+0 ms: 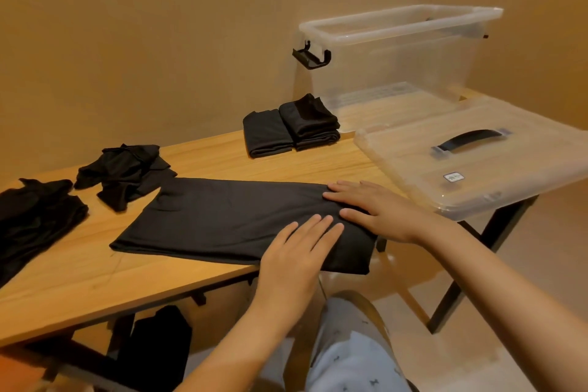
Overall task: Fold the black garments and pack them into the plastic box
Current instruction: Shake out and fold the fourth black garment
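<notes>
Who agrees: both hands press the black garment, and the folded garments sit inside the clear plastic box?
No: the head view shows the folded garments on the table beside the clear plastic box. Left hand and right hand press the black garment.

A single wide-angle view comes from the person's head, facing forward and down over the wooden table (79, 277) toward the wall (159, 41). It sits close above the table's near edge, which slants up to the right, with the person's lap (356, 360) at the bottom.

Bare forearms (496, 280); pale grey trousers (359, 363) with small dark motifs.
</notes>
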`<state>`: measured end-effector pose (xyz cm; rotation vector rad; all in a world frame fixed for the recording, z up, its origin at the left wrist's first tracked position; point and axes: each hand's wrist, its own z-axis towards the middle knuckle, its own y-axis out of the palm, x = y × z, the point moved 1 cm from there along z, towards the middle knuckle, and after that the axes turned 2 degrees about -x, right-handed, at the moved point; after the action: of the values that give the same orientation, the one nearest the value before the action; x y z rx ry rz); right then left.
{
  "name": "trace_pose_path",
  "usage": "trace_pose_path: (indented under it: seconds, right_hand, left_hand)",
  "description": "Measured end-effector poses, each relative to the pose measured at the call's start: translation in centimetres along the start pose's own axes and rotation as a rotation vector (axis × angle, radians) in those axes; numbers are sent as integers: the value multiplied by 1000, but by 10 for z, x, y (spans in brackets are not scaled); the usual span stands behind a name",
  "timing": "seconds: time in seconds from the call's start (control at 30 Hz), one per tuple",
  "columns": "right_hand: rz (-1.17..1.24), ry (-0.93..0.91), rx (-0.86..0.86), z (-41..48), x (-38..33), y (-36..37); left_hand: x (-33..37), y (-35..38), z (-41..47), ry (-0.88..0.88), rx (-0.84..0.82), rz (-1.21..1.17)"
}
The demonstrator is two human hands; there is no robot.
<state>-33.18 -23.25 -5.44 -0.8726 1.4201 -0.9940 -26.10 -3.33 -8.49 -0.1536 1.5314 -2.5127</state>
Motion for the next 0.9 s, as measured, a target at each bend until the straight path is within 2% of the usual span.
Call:
trace_pose_path:
  seconds: [0.13, 0.53, 0.73, 0.83, 0.9]
  right_hand:
    - [15, -3, 11, -5, 6, 1]
    - [-16, -14, 85, -10, 4, 5]
    - [27, 5, 211, -34, 5, 3]
    - [-11, 9, 199, -39, 5, 4]
    - [-13, 4, 165, -42, 8, 3]
  left_hand:
    - [-7, -3, -5, 82, -92, 89]
    - [-21, 12, -13, 180, 150, 64]
    - [8, 20, -7, 145, 242, 53]
    - [19, 17, -1, 127, 241, 7]
    - [23, 8, 0, 47, 223, -121]
